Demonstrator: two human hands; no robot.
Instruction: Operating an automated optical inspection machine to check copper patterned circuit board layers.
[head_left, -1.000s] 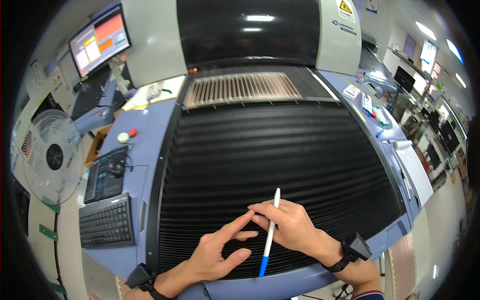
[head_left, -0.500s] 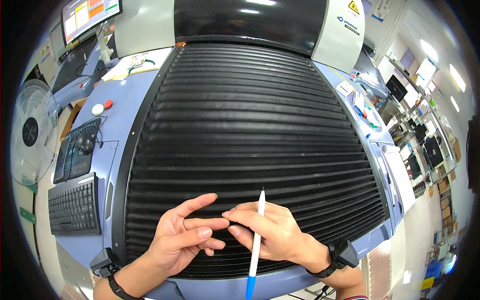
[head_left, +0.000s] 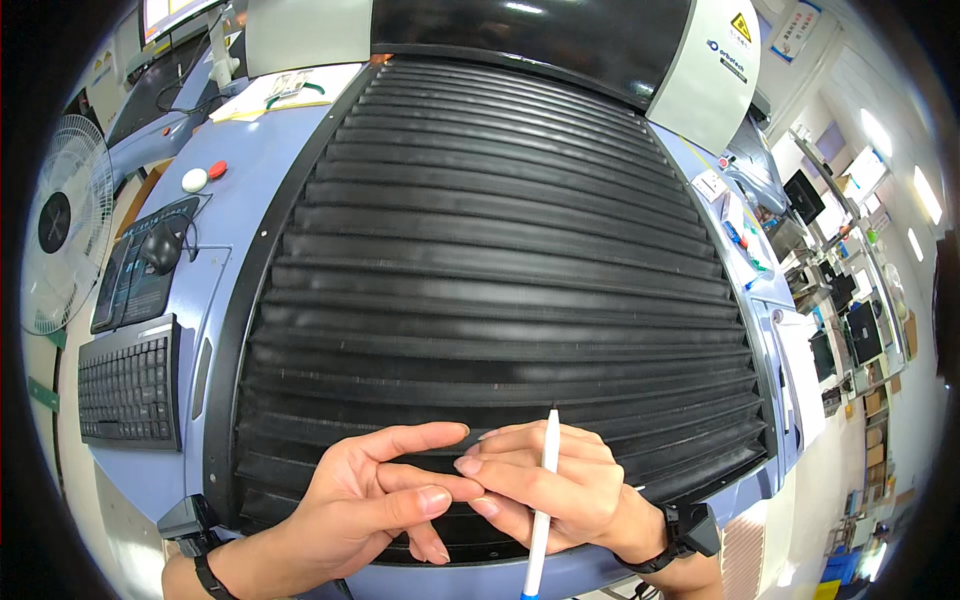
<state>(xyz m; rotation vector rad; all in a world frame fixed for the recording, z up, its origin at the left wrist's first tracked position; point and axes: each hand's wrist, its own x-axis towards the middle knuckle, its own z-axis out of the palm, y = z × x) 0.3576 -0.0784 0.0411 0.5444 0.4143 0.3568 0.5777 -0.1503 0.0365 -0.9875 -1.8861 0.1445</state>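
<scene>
My left hand (head_left: 385, 490) is open, palm partly up, its fingers stretched toward the right. It holds nothing. Tucked in my right hand (head_left: 560, 485) is a slim white pen (head_left: 543, 510) with a dark tip pointing away from me and a blue end at the bottom edge of the picture. The right thumb and forefinger come up to a fingertip of the left hand and seem to touch it. Both hands hover above the near part of a black, ridged bellows cover (head_left: 500, 270). Dark straps circle both wrists.
Left of the cover lie a black keyboard (head_left: 130, 388), a mouse (head_left: 160, 247) on a pad, and a white and a red button (head_left: 217, 170). A fan (head_left: 65, 225) stands beyond. Papers (head_left: 285, 92) rest far left. Small tools (head_left: 737, 235) and white sheets (head_left: 797, 360) are on the right.
The view has shifted, so both hands and the pen sit lower in the picture. The right forefinger and thumb still meet the left fingertips.
</scene>
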